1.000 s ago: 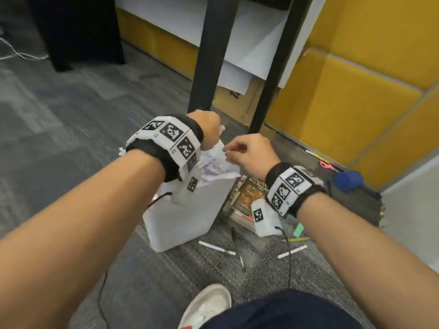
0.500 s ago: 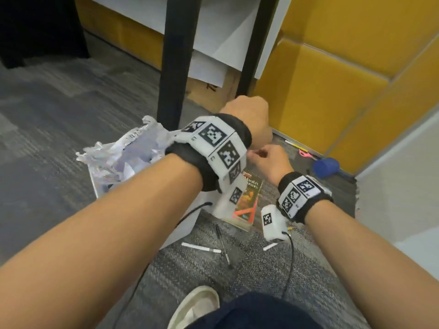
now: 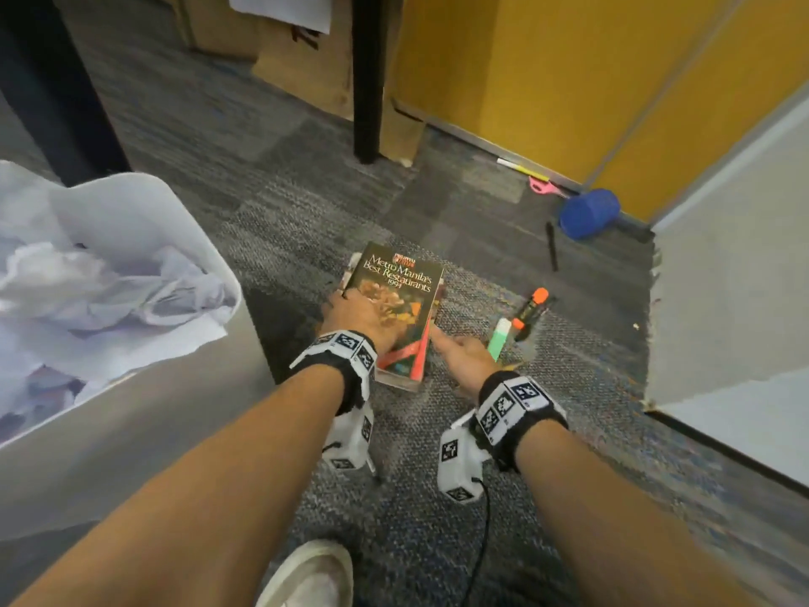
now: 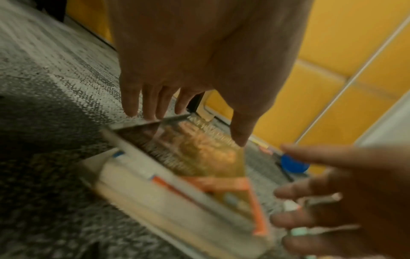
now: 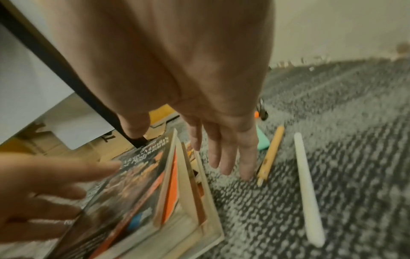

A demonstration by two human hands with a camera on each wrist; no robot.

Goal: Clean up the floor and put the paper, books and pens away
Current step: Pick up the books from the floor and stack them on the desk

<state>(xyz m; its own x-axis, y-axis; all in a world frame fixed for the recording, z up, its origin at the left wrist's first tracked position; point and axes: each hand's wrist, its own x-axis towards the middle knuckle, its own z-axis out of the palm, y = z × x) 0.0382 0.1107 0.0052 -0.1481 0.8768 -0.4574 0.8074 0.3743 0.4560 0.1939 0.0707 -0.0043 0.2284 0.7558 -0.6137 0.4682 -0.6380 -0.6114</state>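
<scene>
Two hands are closing on a small stack of books (image 3: pixel 396 313) lying on the grey carpet (image 3: pixel 271 230), so the book step looks to be the one in hand. The left hand (image 3: pixel 361 315) reaches over the stack's left side, fingers straight and spread, with the thumb above the top cover; from the wrist view the fingertips (image 4: pixel 133 106) are at or just past the far edge, and whether they touch it cannot be told. The right hand (image 3: pixel 459 354) is at the stack's right edge, fingers straight and loose, gripping nothing. Neither hand holds anything yet.

The paper appears dealt with already: crumpled sheets (image 3: pixel 100 291) sit in the white bin (image 3: pixel 144 212) at the left. Pens remain on the floor, among them a green marker (image 3: pixel 499 339) and an orange-capped one (image 3: pixel 532 308) just beside the right hand, a black pen (image 3: pixel 551 246) farther off, and a yellow one (image 3: pixel 523 170) by the wall near a blue object (image 3: pixel 589 213).

The next move probably calls for both hands to clamp the stack from either side and lift it level, since the books are offset and could slide apart.

The top cover reads "Metro Manila's Best Restaurants" with a year that looks like 1994. Small red lettering above it is illegible.
</scene>
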